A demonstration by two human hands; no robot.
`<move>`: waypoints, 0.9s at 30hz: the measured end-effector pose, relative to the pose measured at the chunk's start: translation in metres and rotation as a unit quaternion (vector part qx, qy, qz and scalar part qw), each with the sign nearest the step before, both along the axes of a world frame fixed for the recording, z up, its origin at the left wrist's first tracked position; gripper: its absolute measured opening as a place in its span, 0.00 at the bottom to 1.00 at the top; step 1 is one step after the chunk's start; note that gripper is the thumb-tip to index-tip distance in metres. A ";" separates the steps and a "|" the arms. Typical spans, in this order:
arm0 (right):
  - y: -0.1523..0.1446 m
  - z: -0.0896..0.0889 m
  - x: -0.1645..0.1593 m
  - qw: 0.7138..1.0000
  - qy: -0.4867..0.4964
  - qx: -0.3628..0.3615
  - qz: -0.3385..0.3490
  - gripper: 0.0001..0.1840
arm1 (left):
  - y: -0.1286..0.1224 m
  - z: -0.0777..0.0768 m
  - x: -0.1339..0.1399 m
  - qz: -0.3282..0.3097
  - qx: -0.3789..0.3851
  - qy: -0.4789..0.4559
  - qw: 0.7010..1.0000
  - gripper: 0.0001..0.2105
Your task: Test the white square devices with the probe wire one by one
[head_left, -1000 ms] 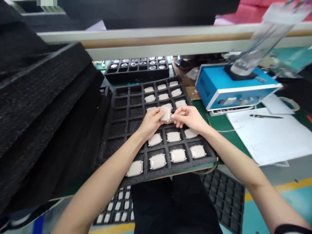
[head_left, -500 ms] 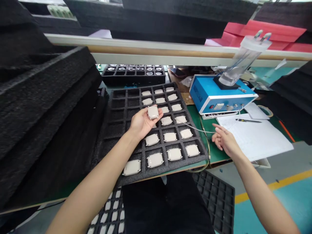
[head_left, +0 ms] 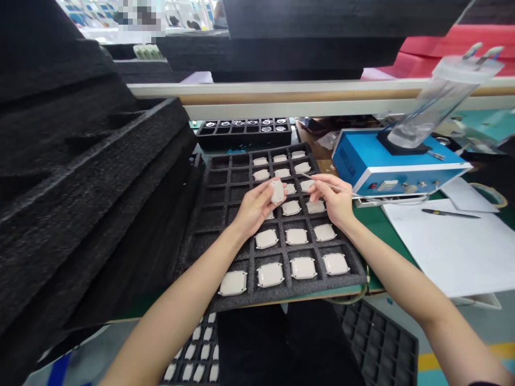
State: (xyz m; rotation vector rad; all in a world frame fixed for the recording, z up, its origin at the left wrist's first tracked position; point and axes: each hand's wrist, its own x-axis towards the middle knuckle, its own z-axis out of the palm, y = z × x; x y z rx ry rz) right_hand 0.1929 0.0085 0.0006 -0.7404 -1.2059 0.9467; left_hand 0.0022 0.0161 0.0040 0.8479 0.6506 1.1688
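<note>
My left hand [head_left: 254,210] holds a pale beige watch case [head_left: 277,191], tilted up between thumb and fingers above the tray. Closed in a pinch, my right hand [head_left: 335,199] grips a thin rod [head_left: 330,186] whose pointed end is to the right of that case and apart from it. From the rod a thin pale cord [head_left: 386,201] runs right towards the blue box. Below both hands lies a black foam tray [head_left: 252,289], its right-hand columns filled with similar watch cases [head_left: 296,236]. Several pockets on its left side hold nothing.
A blue box [head_left: 362,161] with a clear cylinder [head_left: 436,102] on top stands at the right. Paper [head_left: 454,246] and a pen [head_left: 449,213] lie before it. Stacked black foam trays [head_left: 100,214] rise on the left. A shelf rail [head_left: 281,96] crosses behind; another tray [head_left: 245,136] sits beneath it.
My right hand has moved left from beside the tray to over it and now grips the rod. My left hand has turned the watch case more upright. The view has shifted left.
</note>
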 end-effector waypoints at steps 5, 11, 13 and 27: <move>-0.023 -0.010 0.002 0.992 -0.104 0.064 -0.037 0.09 | -0.003 -0.005 0.006 -0.041 0.001 0.038 0.998 0.16; -0.030 -0.006 -0.002 0.998 -0.044 0.025 0.027 0.01 | -0.008 -0.009 0.010 -0.087 0.033 0.063 0.994 0.16; -0.029 -0.007 -0.004 0.999 -0.025 0.012 0.042 0.03 | -0.010 -0.010 0.011 -0.097 0.041 0.077 0.991 0.16; -0.027 -0.010 -0.005 0.999 -0.020 -0.014 0.039 0.07 | -0.008 -0.013 0.013 -0.099 0.069 0.136 0.983 0.19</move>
